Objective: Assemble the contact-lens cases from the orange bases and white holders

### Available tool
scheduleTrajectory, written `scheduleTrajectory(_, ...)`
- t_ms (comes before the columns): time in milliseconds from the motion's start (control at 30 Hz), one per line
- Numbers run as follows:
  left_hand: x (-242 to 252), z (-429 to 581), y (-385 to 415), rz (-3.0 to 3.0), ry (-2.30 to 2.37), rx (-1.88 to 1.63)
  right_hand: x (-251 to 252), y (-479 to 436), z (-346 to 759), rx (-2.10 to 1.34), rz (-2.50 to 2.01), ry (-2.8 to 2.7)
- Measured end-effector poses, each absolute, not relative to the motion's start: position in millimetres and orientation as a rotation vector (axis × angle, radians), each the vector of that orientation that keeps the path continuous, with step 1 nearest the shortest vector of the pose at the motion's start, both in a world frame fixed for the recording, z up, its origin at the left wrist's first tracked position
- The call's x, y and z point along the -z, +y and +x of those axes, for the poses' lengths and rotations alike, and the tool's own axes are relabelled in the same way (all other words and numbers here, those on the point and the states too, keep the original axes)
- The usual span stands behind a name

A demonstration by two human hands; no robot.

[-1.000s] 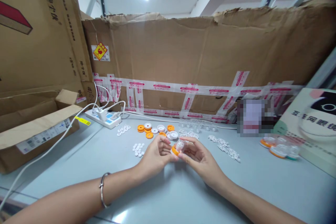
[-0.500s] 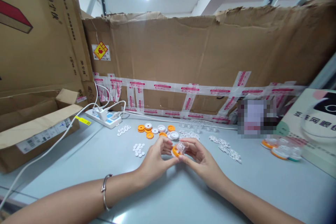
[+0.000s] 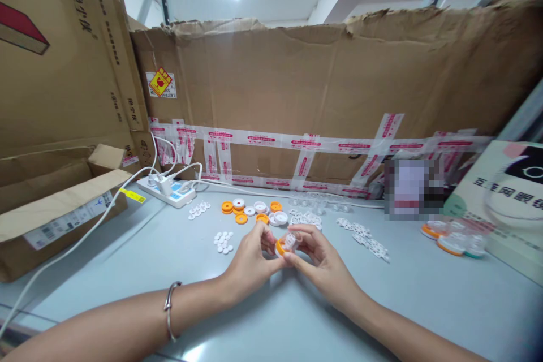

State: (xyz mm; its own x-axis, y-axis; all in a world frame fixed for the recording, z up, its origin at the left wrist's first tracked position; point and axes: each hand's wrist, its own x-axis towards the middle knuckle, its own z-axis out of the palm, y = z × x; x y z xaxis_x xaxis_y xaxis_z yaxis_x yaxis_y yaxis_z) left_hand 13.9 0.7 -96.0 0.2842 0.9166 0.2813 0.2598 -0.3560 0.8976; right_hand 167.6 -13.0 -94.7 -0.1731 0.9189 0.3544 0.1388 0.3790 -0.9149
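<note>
Between my two hands, just over the table, is a small round piece with an orange ring base [image 3: 280, 247] and a clear plastic dome [image 3: 292, 239]; something white shows inside the dome. My left hand [image 3: 255, 254] has its fingers closed on the orange base side. Thumb and fingers of my right hand [image 3: 320, 257] grip the clear dome side. Behind the hands lie orange rings [image 3: 241, 219] and white rings [image 3: 280, 218]. Small white discs [image 3: 223, 242] are spread left of my left hand, and white perforated pieces [image 3: 369, 242] right of my right hand.
Clear domes [image 3: 322, 202] line the back of the table. Several finished-looking domed pieces [image 3: 453, 238] sit at the right beside a printed box [image 3: 504, 209]. A power strip [image 3: 169, 192] with white cables and an open cardboard box [image 3: 63, 215] stand at the left. Tall cardboard [image 3: 271, 85] walls the back.
Both hands keep hold of the domed piece, which has shifted and turned slightly, its orange base facing a little more to the left. The loose parts lie as before.
</note>
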Motion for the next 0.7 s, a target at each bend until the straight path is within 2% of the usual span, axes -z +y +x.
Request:
scheduleTrajectory(233, 95.5, 14.4, 0.6, 1.752, 1.057, -1.094, 92.3, -13.9, 165.4, -0.98, -0.974, -1.553)
scheduleTrajectory(500, 96.4, 13.4, 3.8, 1.706, 0.981, -1.091, 92.9, -10.9, 167.8, -1.185, -0.96, -1.427)
scheduleTrajectory(700, 98.8, 12.7, 4.3, 1.731, 0.874, -1.079, 86.8, -9.2, 173.4, -1.174, -0.964, -1.379)
